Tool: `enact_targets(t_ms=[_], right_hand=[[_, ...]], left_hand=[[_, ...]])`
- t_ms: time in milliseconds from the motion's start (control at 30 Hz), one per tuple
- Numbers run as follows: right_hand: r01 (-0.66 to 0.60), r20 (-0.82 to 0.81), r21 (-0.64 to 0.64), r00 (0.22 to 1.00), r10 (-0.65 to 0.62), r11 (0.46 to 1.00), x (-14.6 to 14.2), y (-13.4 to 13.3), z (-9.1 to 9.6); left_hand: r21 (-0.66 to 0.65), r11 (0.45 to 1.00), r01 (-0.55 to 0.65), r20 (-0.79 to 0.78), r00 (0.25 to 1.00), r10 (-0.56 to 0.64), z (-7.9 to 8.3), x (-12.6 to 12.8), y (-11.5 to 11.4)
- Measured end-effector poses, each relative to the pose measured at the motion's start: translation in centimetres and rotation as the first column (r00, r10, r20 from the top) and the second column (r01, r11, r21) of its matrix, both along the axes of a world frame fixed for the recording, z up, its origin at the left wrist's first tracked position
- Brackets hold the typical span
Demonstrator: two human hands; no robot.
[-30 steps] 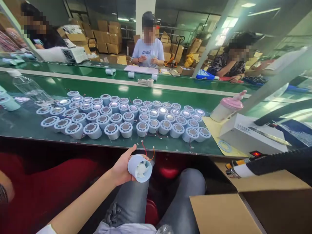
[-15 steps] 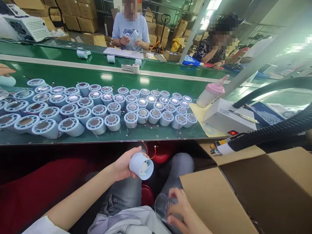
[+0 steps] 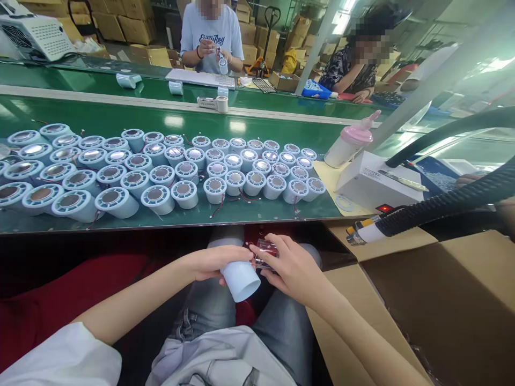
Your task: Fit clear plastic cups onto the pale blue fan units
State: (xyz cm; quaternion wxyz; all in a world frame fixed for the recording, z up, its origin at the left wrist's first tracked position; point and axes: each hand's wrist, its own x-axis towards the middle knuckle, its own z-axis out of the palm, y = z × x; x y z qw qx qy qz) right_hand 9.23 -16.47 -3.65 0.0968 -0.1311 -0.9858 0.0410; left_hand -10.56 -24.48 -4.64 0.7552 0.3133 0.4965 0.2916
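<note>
Over my lap, my left hand (image 3: 219, 261) grips a light-blue fan housing (image 3: 241, 281), a short cylinder with its open rim tilted down toward me. Just right of it, my right hand (image 3: 293, 265) has its fingers around a clear plastic cup (image 3: 266, 253). Cup and housing are close together by my left fingertips; whether they touch I cannot tell. The fan blades inside the housing are out of sight from this angle. Beyond my hands, rows of similar blue fan housings (image 3: 156, 199) stand on the green bench, several with thin wires trailing out.
An open cardboard box (image 3: 434, 300) stands at my right. A grey power unit (image 3: 378, 185) with a lit red switch and a black corrugated hose (image 3: 434, 212) occupy the bench's right end, near a pink-lidded cup (image 3: 349, 143). Two co-workers sit across the green bench (image 3: 153, 124).
My right hand has brought the clear cup up from my lap to beside the housing. The housing has turned, so its fan blades no longer show.
</note>
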Motion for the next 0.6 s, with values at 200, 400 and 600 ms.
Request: enact_targets(t_ms=[200,400,600], right_hand=[[0.03,-0.04,-0.448,0.998,-0.053,0.893,0.0,-0.2,0.1],[0.042,-0.209,-0.718,0.939,-0.272,0.694,0.1,-1.0,0.4],[0.06,-0.16,-0.929,0.825,-0.541,0.366,-0.4,-0.8,0.7]], left_hand=[[0.49,0.851,0.191,-0.533,0.838,0.118,1.6,0.3,-1.1],[0.654,0.745,0.132,-0.553,0.755,0.352,-0.4,0.9,-2.3],[0.663,0.73,0.167,-0.496,0.828,0.261,-1.3,1.0,-2.3]])
